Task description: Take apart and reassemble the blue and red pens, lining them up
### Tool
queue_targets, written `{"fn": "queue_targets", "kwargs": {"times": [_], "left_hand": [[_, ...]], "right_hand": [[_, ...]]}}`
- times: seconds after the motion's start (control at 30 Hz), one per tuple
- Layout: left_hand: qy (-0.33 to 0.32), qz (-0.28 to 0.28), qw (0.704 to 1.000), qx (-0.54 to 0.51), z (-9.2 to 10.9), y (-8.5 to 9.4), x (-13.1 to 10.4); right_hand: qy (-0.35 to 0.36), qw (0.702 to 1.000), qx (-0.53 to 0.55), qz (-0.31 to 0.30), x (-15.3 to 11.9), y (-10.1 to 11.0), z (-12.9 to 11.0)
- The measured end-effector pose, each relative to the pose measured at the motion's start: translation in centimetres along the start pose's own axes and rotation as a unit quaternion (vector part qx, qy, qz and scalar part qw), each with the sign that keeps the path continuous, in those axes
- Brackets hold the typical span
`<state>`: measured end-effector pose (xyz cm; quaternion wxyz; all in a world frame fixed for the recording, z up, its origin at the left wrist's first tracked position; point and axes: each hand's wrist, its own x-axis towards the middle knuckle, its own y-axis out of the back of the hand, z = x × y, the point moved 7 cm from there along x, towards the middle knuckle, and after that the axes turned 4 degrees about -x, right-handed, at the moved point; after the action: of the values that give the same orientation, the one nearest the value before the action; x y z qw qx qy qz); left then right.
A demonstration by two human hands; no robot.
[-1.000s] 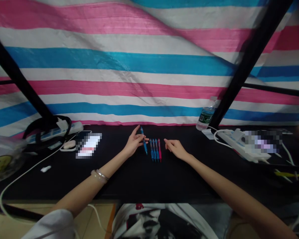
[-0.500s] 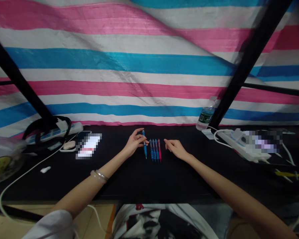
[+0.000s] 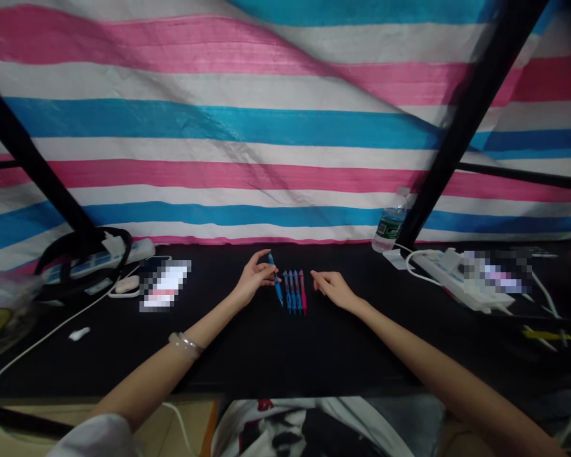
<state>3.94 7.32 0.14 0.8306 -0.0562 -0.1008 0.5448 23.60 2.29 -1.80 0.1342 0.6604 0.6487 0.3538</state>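
Note:
My left hand (image 3: 255,277) is closed on a blue pen (image 3: 276,289), fingers at its upper part and the tip pointing toward me. Just right of that pen lie three more blue pens (image 3: 294,295), side by side on the black table (image 3: 266,355). A red-pink pen (image 3: 303,293) ends the row on the right. My right hand (image 3: 335,289) rests on the table a short way right of the red-pink pen, fingers curled together. Whether anything is inside its fingers I cannot make out.
A water bottle (image 3: 389,223) stands at the back right, near a white power strip (image 3: 461,279). On the left lie a blurred-out phone (image 3: 165,285), a black headband (image 3: 128,247), a small white earbud (image 3: 79,334) and a cable (image 3: 33,346). A striped sheet (image 3: 247,171) hangs behind.
The pen in my left hand now leans more, its top further left and its tip nearer the row. The whole view has shifted slightly. My right hand stays beside the row.

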Motion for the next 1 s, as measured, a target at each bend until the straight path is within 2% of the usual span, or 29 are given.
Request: {"fn": "queue_targets", "kwargs": {"times": [0.57, 0.77, 1.0], "left_hand": [[-0.037, 0.062, 0.997, 0.031, 0.6, 1.0, 0.0], [-0.027, 0.054, 0.998, 0.026, 0.4, 1.0, 0.2], [-0.059, 0.075, 0.995, 0.026, 0.7, 1.3, 0.2]], "right_hand": [[0.014, 1.0, -0.009, 0.0, 0.2, -0.3, 0.1], [0.019, 1.0, -0.01, 0.003, 0.2, -0.3, 0.1], [0.017, 1.0, -0.013, -0.001, 0.2, -0.3, 0.1]]}}
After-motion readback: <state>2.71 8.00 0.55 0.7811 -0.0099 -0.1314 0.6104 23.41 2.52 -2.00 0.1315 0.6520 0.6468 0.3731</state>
